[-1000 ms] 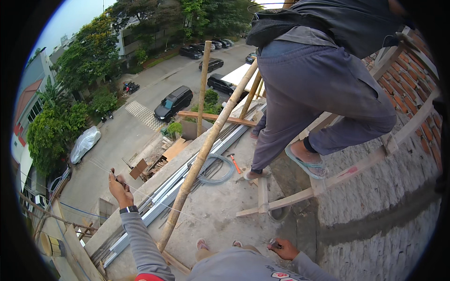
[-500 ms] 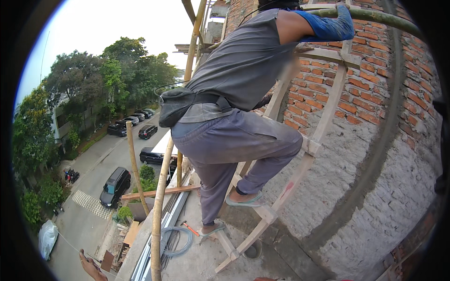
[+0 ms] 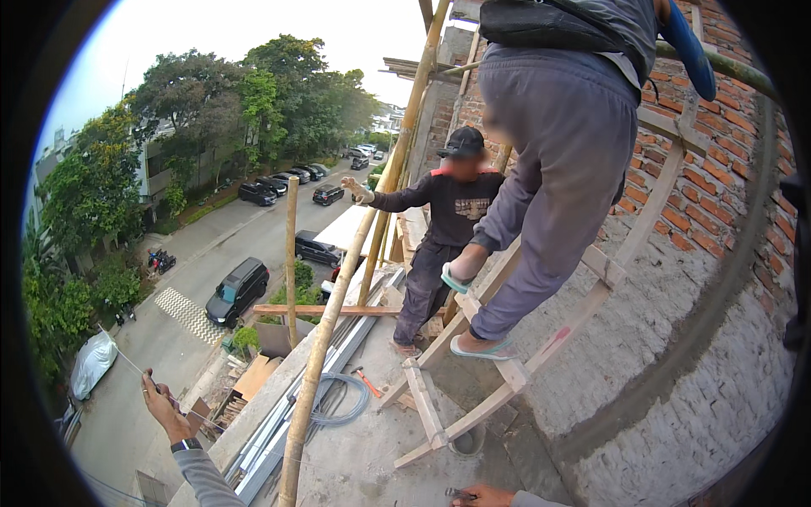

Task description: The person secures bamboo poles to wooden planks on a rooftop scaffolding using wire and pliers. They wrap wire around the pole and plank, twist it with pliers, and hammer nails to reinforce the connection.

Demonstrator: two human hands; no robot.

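Note:
My left hand [image 3: 163, 409] is raised at the lower left, its fingers closed on a thin pale wire [image 3: 127, 358]. The wire runs up to the left from the fingers and also trails down toward the ledge. At the bottom edge my right hand [image 3: 490, 496] grips a small dark metal hand tool [image 3: 461, 493], partly cut off by the frame. A wooden ladder [image 3: 507, 382] leans on the wall ahead of my right hand. One person in grey trousers [image 3: 557, 144] stands on its rungs.
Another person in a dark shirt [image 3: 460, 203] stands behind the ladder, one arm stretched left. Bamboo poles [image 3: 325, 338] line the open edge above a street. Metal profiles [image 3: 296, 427], coiled wire [image 3: 345, 406] and an orange-handled hammer [image 3: 368, 383] lie on the concrete. Brick wall [image 3: 676, 194] rises at right.
The person on the ladder has climbed higher, bringing the second person into view. My left hand is higher with its forearm showing, and my right hand with the tool has come into view.

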